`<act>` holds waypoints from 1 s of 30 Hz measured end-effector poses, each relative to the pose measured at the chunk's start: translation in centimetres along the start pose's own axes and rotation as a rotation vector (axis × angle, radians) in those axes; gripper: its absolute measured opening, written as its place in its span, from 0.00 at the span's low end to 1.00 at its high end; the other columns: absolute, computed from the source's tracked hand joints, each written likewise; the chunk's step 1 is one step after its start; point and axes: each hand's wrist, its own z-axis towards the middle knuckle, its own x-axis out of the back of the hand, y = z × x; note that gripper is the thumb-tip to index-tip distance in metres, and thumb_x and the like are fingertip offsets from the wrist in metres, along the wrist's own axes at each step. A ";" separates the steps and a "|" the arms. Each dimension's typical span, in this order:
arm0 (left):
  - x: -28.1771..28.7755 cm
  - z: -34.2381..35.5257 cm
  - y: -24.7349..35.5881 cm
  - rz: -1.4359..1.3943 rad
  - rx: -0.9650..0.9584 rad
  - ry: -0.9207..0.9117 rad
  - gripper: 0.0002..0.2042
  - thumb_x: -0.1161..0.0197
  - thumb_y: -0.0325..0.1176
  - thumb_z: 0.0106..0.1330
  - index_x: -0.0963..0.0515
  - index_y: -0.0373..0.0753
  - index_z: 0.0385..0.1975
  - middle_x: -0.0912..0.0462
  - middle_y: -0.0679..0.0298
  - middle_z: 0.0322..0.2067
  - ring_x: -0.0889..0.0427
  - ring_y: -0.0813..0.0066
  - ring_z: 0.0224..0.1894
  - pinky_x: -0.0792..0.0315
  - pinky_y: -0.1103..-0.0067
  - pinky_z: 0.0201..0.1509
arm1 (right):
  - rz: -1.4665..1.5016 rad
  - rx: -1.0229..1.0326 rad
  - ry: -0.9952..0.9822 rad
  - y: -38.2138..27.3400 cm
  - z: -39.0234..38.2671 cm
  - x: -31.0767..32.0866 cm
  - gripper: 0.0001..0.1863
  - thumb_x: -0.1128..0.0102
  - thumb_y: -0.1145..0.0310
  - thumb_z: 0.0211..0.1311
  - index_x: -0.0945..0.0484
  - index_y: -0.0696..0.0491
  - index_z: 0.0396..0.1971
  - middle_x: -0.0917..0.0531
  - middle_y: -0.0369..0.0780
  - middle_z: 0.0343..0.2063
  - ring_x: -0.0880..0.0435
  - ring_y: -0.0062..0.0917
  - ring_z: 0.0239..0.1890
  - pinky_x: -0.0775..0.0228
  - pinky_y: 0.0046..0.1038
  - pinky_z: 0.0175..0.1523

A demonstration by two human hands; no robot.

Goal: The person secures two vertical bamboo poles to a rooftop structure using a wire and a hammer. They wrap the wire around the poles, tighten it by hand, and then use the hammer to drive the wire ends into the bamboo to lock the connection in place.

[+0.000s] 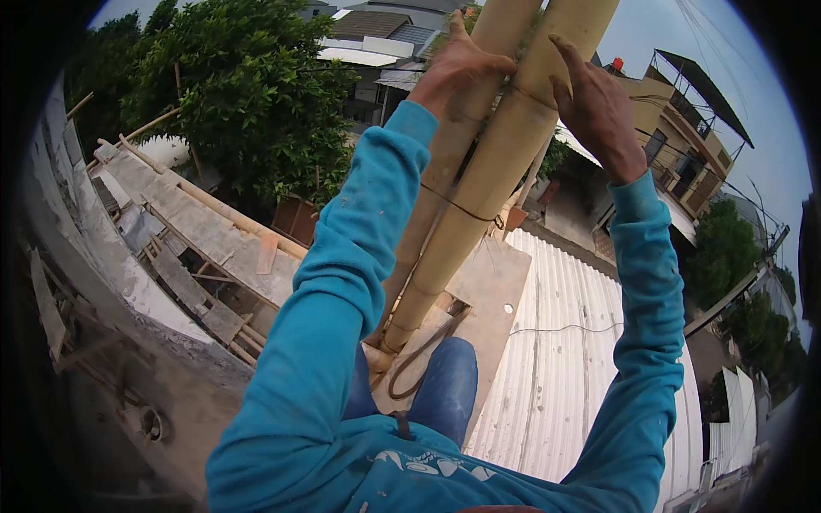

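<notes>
Two thick bamboo poles stand side by side in front of me: a left pole (462,128) and a right pole (513,145). A dark tie (466,209) runs around both, knotted at the right. My left hand (457,70) is around the left pole's side, thumb across its front and one finger pointing up; its other fingers are hidden. Beside the right pole, my right hand (594,107) is open, its index finger stretched up and its thumb apart near the bamboo. The remaining right fingers are hard to make out.
Below me are a board (483,286), a brown strap or hose loop (402,376) and a white corrugated roof (552,350). Bamboo and plank scaffolding (205,231) stands left beside a wall. Trees (248,103), houses (684,145) and overhead wires lie beyond.
</notes>
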 end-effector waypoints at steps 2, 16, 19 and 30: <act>0.5 0.4 0.1 0.064 0.019 -0.018 0.27 0.32 0.28 0.56 0.30 0.33 0.58 0.22 0.56 0.49 0.22 0.69 0.51 0.26 0.73 0.56 | -0.023 -0.013 -0.040 -0.3 0.5 0.2 0.28 0.43 0.65 0.63 0.38 0.44 0.64 0.19 0.49 0.28 0.19 0.44 0.33 0.29 0.43 0.38; 2.3 2.1 0.4 0.301 0.126 -0.143 0.32 0.28 0.35 0.53 0.32 0.36 0.59 0.21 0.60 0.46 0.20 0.72 0.48 0.25 0.73 0.54 | -0.026 0.109 -0.132 -0.1 3.2 -0.6 0.30 0.39 0.67 0.58 0.36 0.50 0.61 0.17 0.49 0.31 0.17 0.45 0.38 0.26 0.43 0.41; 2.5 2.0 0.3 0.319 0.149 -0.151 0.33 0.27 0.36 0.52 0.32 0.37 0.59 0.20 0.61 0.45 0.20 0.73 0.47 0.24 0.73 0.54 | -0.014 0.109 -0.117 0.1 3.3 -0.8 0.29 0.39 0.67 0.57 0.35 0.51 0.60 0.17 0.50 0.31 0.17 0.46 0.38 0.26 0.44 0.42; 3.3 1.9 0.3 0.219 0.289 -0.253 0.42 0.21 0.43 0.42 0.31 0.37 0.59 0.22 0.58 0.48 0.21 0.69 0.49 0.25 0.72 0.54 | 0.016 0.070 -0.158 -0.5 3.6 0.1 0.29 0.40 0.67 0.61 0.37 0.47 0.61 0.17 0.54 0.34 0.18 0.50 0.40 0.26 0.45 0.44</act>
